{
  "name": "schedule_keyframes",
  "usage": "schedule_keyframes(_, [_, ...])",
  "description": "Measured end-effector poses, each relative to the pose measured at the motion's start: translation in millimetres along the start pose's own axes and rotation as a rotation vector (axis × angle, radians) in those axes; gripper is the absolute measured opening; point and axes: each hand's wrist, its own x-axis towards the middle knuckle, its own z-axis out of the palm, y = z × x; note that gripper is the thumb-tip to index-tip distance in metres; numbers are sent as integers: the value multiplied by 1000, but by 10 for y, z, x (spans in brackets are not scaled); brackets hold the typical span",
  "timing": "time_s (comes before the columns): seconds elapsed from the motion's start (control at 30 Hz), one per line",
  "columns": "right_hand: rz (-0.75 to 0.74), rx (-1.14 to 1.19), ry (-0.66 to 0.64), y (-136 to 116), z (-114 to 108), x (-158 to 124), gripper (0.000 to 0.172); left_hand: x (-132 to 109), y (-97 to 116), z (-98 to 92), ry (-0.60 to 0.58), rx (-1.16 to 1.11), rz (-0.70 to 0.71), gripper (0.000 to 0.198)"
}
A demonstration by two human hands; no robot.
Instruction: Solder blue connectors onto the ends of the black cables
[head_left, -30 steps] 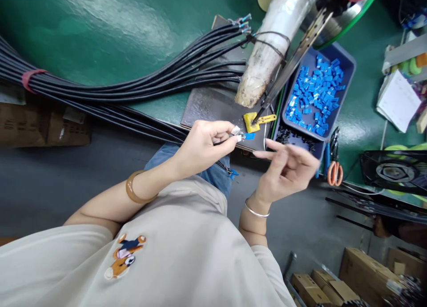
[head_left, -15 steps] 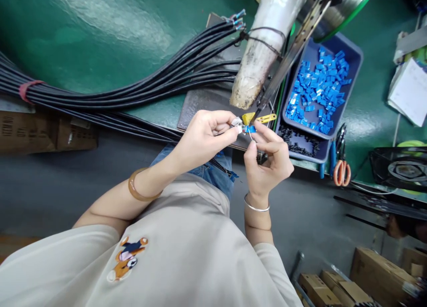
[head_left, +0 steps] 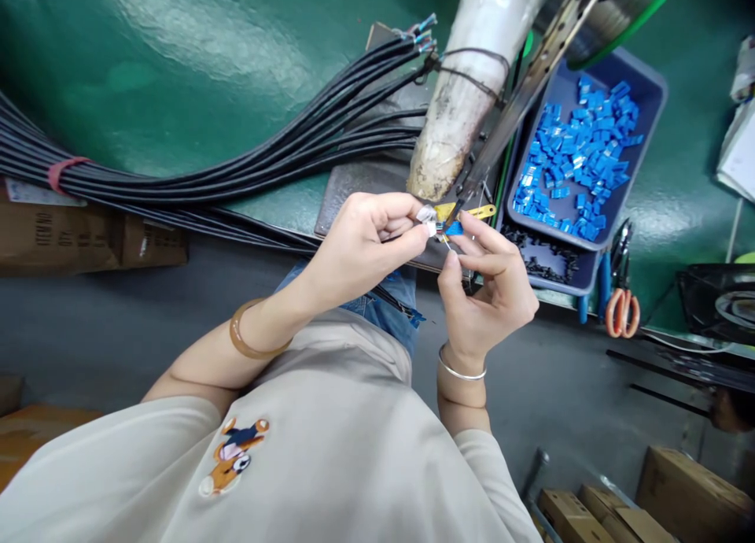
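My left hand (head_left: 377,232) is closed, thumb and forefinger in white finger covers pinching thin wires that lead to a small blue connector (head_left: 454,228). Most of what lies inside that grip is hidden. My right hand (head_left: 489,279) pinches a thin pale wire (head_left: 447,245) between thumb and fingers, its forefinger against the connector. Just above the connector comes the tip of a mounted soldering iron (head_left: 489,145), pointing down. Behind the fingertips lies a yellow strip (head_left: 484,211) with a hole in its end.
A wrapped white tube (head_left: 465,94) hangs beside the iron. Bundled black cables (head_left: 236,169) run across the green bench (head_left: 194,71). To the right stand a bin (head_left: 652,114) of blue connectors, a tray with small black parts (head_left: 548,261) and orange-handled scissors (head_left: 622,311).
The view has shifted slightly. The blue connector has tilted a little between my fingers, and the pale wire slants more. Both hands keep their pinch beneath the iron.
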Motion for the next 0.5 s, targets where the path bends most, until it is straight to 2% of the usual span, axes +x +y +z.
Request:
schedule_keyframes(0.27, [-25, 10, -9, 76, 8, -54, 13, -4, -64, -29, -68, -117, -106, 16])
schedule_keyframes(0.5, [-2, -17, 15, 58, 11, -29, 14, -4, -63, -13, -80, -128, -89, 17])
